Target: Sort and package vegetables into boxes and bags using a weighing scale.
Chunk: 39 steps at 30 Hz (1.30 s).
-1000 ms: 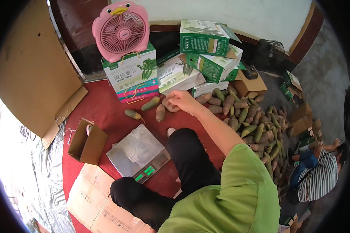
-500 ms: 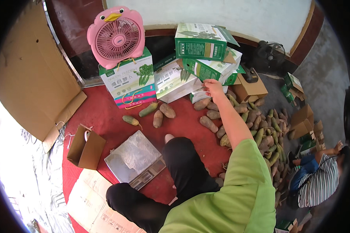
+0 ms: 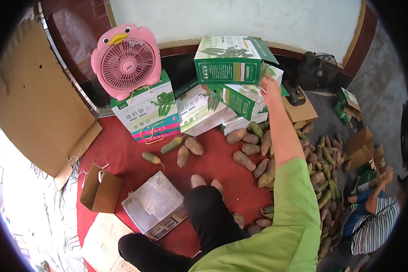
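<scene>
My right arm, in a light green sleeve, reaches forward to the stacked cartons. My right hand (image 3: 269, 88) is at the lower right corner of the top green-and-white carton (image 3: 227, 70). Its fingers are curled together. A small white bit shows at them, too small to make out. Whether the fingers touch the carton cannot be told. Beneath lies a tilted green-and-white carton (image 3: 234, 100), with a white carton (image 3: 201, 109) to its left. My left hand is out of view.
Radishes form a large heap (image 3: 324, 172) on the right; a few lie on the red carpet (image 3: 231, 183). A scale (image 3: 154, 201) sits before my knees, an open brown box (image 3: 100, 188) beside it. A pink fan (image 3: 128, 65) tops a carton. Far right, a person (image 3: 376, 222) sits.
My right hand has moved from beside the tilted carton to the right, to the corner of the top carton. The view has tipped, so things appear lower. The person's arm at right has risen.
</scene>
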Motion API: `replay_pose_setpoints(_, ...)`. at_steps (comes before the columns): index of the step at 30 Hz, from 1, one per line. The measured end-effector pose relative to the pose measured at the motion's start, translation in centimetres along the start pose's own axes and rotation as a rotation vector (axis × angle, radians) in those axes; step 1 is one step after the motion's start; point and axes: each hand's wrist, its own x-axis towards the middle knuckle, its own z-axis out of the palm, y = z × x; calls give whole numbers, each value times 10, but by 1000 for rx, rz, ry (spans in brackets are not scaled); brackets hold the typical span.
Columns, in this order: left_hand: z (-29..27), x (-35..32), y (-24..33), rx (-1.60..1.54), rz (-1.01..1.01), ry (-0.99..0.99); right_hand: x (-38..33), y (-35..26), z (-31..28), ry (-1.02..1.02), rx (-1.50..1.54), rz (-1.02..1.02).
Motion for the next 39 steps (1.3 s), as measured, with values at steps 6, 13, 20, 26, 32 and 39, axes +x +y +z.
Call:
replay_pose_setpoints(6, 3, 57, 55, -44, 268, 361, 54, -19, 9, -79, 11, -63)
replay_pose_setpoints(13, 44, 81, 321, 26, 825, 411, 68, -31, 36, -95, -55, -65)
replay_pose_setpoints(20, 144, 26, 428, 229, 1099, 57, 69, -37, 53, -93, -122, -202)
replay_pose_setpoints(26, 166, 11, 419, 346, 1144, -78, 10, -62, 80, -47, -219, -461)
replay_pose_setpoints(32, 155, 18, 403, 395, 1127, -94, -27, -88, 100, 51, -139, -547)
replay_pose_setpoints(39, 137, 16, 398, 355, 1124, -114, -65, -115, 97, 16, -4, -684)
